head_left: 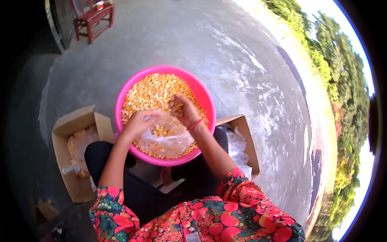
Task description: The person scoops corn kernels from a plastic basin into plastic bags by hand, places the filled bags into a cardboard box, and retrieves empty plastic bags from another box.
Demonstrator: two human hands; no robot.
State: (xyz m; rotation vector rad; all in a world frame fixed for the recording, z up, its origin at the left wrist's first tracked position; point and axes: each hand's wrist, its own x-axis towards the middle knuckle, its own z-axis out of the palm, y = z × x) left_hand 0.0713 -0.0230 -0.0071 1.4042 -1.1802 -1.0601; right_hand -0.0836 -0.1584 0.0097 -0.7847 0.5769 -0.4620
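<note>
A pink basin (pixel 208 101) full of yellow-orange corn kernels (pixel 155 89) rests in front of my knees. Over the kernels, my left hand (pixel 140 122) grips the rim of a clear plastic bag (pixel 171 144), which has some corn inside. My right hand (pixel 184 110), with a red string at the wrist, is curled around a handful of kernels just above the bag's right side.
On the left, an open cardboard box (pixel 65 181) holds filled bags of corn. Another box (pixel 250 150) on the right contains clear plastic bags (pixel 238 148). A red wooden chair (pixel 94 15) with a cup on it stands at the upper left.
</note>
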